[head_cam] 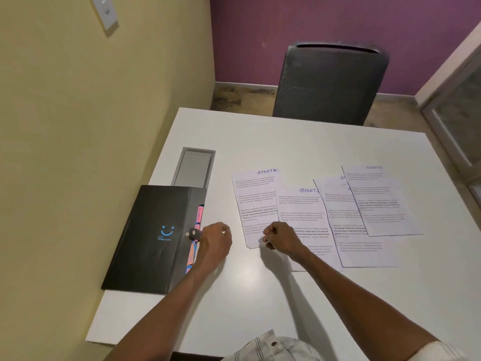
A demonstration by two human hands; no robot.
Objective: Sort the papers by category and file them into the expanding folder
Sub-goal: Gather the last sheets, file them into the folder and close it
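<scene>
Head | left hand [214,242] grip at folder [153,238] clasp | papers [325,217] right

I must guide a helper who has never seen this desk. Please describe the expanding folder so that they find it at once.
Start at the white table and go to its left edge, by the yellow wall. There the expanding folder lies flat, the left hand at its clasp. Unlike the white printed papers to its right, it is black, with a blue smile mark and pink tabs at its edge.

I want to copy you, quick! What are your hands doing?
Left hand: gripping the black clasp tab on the expanding folder.
Right hand: curled over the papers; whether it pinches one cannot be told.
</scene>
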